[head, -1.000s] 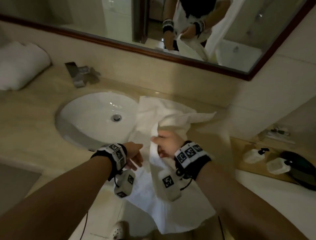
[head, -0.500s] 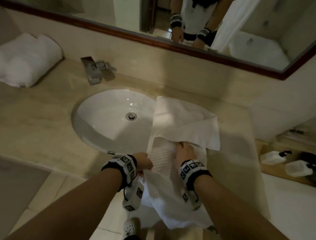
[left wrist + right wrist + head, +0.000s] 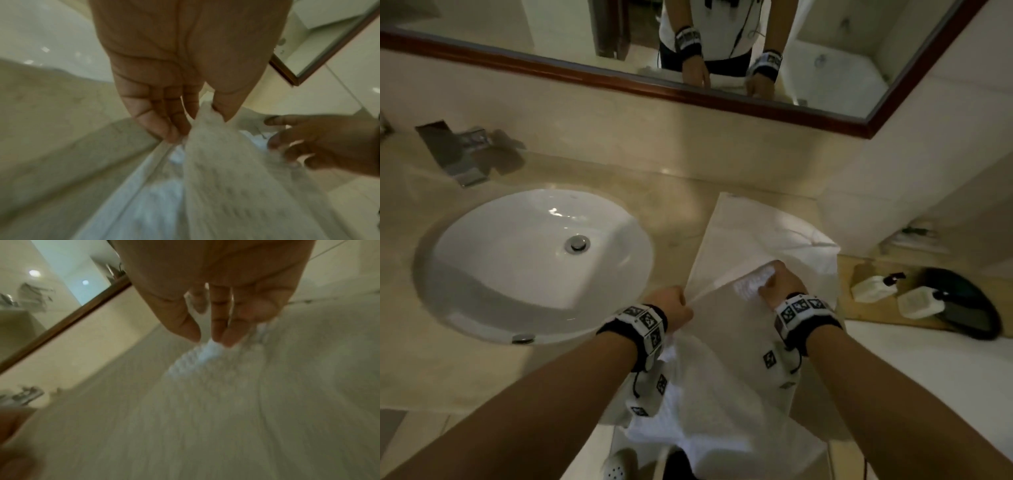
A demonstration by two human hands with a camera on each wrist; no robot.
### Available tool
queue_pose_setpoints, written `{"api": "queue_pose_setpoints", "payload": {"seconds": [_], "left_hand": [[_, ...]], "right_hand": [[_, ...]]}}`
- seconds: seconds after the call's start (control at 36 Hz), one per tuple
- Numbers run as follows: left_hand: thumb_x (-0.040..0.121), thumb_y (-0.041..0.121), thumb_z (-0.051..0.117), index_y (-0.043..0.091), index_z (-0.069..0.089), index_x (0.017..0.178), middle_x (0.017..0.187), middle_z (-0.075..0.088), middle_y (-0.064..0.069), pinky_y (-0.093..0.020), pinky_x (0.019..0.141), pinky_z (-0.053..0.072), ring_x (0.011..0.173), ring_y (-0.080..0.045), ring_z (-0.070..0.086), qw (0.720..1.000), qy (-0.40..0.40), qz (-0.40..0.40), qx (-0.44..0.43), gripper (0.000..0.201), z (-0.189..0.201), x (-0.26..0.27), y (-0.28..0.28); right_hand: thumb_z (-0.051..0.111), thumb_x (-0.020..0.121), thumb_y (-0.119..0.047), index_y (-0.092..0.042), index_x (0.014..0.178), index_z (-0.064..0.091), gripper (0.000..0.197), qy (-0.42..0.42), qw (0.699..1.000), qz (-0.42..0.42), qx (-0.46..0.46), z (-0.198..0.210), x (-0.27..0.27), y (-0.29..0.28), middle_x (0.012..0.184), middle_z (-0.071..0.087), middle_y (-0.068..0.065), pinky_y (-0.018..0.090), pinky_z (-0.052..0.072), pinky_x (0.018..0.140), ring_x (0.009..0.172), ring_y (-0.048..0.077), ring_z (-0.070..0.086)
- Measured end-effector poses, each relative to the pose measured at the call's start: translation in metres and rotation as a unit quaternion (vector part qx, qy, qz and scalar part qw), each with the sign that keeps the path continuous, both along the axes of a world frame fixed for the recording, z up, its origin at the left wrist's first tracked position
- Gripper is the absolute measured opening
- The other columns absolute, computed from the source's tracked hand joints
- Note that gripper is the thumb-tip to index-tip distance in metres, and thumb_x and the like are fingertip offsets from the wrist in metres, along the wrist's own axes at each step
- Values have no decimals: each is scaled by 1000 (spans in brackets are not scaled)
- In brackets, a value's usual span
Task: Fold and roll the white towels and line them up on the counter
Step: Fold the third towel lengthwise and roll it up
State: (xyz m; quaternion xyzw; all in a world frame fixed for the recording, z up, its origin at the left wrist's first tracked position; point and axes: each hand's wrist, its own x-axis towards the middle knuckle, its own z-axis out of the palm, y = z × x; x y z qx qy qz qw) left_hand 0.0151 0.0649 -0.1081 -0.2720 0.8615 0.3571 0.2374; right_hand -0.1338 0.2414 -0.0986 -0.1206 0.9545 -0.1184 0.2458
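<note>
one white towel [image 3: 763, 240] only, lying flat right of the sink [image 3: 534, 263] and hanging over the counter [image 3: 448, 359] edge. left hand [image 3: 674, 306] and right hand [image 3: 782, 286] each pinching its near layer, lifting. barely beginning: folding unfinished, rolling and lining up remaining.

Dim bathroom (beige) — framed mirror [image 3: 791, 113]

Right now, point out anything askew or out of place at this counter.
The white towel lies crooked beside the sink, its near end hanging off the counter edge. The left hand pinches a fold taut; the right hand pinches another. Nothing looks spilled or damaged.
</note>
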Motion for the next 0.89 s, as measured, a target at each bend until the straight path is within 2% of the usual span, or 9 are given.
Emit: {"api": "queue_pose_setpoints", "payload": {"seconds": [0.06,0.14,0.25,0.33,0.44,0.5,0.61,0.72,0.89], "left_hand": [[86,34,60,20,53,98,94,56,0,-27,70,40,83,-19,52,1000,17,6,-15,20,-1,-11,1],[87,36,62,22,50,113,100,56,5,-26,73,41,87,-16,53,999,43,22,-5,32,2,-26,8],[87,17,57,24,42,126,114,56,1,-28,76,45,92,-18,54,995,88,30,19,42,7,-46,20],[86,7,53,25,39,126,117,51,1,-33,82,49,97,-21,55,991,117,43,45,47,12,-59,24],[82,-2,45,23,44,108,108,48,-2,-32,74,43,91,-25,50,991,123,-7,44,36,14,-67,16],[83,-2,43,23,48,98,106,51,-7,-34,76,44,91,-28,51,997,68,-39,20,30,9,-67,11],[86,3,48,19,60,87,109,61,-10,-36,91,48,102,-32,57,999,-10,-30,-18,21,-3,-66,4],[92,10,46,9,64,107,112,63,-13,-36,89,49,99,-29,59,995,-67,-48,-47,23,-6,-75,3],[92,21,46,15,59,113,116,58,-10,-33,86,46,102,-28,56,995,-74,-51,-47,25,-4,-94,-1]], "right_hand": [[53,90,-18,-6,120,57,33,40,999,2,-6,2,-19,7,122,57,16,30,46,89,108,33,56],[56,84,-30,-13,118,58,38,68,997,-8,22,-4,-37,9,125,55,14,36,49,92,110,33,54],[56,87,-40,-34,147,20,71,95,993,54,53,-6,-39,8,157,10,1,48,22,115,143,32,13],[51,89,-33,-54,142,-12,85,58,994,88,30,-6,-47,-6,153,-27,-18,59,16,113,145,34,-14],[49,90,-26,-36,146,-22,91,45,963,265,27,-10,-61,-37,153,-28,-12,53,7,118,146,27,-14],[49,91,-22,-40,146,-18,88,18,944,327,32,-12,-61,-48,155,-25,-13,56,9,116,146,26,-13],[44,95,-23,-43,148,3,70,4,965,255,57,-16,-64,-48,156,-20,-17,61,8,114,146,26,-12],[41,96,-32,-37,149,-1,68,43,991,107,66,-13,-86,-32,157,-22,-7,56,10,116,146,26,-14],[48,90,-20,-34,149,6,74,144,989,-40,-1,-6,-131,-2,158,-3,-3,51,27,108,140,29,13]]}}
